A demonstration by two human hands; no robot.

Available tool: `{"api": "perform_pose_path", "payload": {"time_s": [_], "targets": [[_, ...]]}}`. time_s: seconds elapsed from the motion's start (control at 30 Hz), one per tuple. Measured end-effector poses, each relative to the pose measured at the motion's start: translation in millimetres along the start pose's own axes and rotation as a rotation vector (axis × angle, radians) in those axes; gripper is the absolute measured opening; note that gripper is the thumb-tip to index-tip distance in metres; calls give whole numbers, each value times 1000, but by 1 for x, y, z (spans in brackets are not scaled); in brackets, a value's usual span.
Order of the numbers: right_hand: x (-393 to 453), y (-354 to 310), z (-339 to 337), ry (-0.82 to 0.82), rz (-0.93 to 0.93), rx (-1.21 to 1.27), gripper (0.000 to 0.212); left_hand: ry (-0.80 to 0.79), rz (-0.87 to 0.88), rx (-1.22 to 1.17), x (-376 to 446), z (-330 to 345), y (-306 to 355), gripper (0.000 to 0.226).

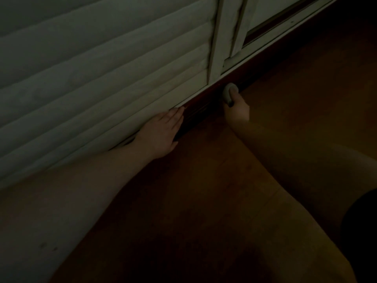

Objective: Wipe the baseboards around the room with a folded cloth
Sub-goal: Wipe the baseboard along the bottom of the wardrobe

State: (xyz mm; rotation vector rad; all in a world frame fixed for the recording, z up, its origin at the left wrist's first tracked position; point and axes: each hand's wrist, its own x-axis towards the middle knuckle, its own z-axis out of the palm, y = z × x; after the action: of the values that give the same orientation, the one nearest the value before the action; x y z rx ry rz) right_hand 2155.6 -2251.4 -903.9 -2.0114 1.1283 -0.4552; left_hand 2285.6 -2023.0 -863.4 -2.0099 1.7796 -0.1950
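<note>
Baseboard wiping in dim light, both hands low at the wall.

Right hand (237,110), far right: fingers curled round folded cloth (228,92), pressed against dark baseboard (201,111). Left hand (163,132), nearer and left: fingers straight, held together, laid flat against slatted white panel (102,78) just above baseboard. Wooden floor (204,190) below.

The wooden floor (285,82) was a dim orange-brown and ran up to the dark baseboard (195,113) along its far edge. Nothing loose lay on the boards near the baseboard that the poor light let one make out; the near part of the floor fell into deep shadow.
</note>
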Motion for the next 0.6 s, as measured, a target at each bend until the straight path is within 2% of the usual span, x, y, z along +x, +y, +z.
{"api": "perform_pose_path", "payload": {"time_s": [0.07,0.2,0.4,0.5,0.6], "targets": [[-26,4,19,-24,-24,86,53,2,0,20,0,-2,1,79],[-71,4,48,-88,-160,-36,59,-8,2,-15,-2,-7,-2,74],[-115,1,68,-368,-407,-118,62,-44,15,22,4,-13,-4,61],[-125,-2,73,-515,-531,-154,57,-27,54,143,6,-23,-9,62],[-126,-3,72,-536,-563,-174,58,96,67,368,6,-36,-17,65]]}}
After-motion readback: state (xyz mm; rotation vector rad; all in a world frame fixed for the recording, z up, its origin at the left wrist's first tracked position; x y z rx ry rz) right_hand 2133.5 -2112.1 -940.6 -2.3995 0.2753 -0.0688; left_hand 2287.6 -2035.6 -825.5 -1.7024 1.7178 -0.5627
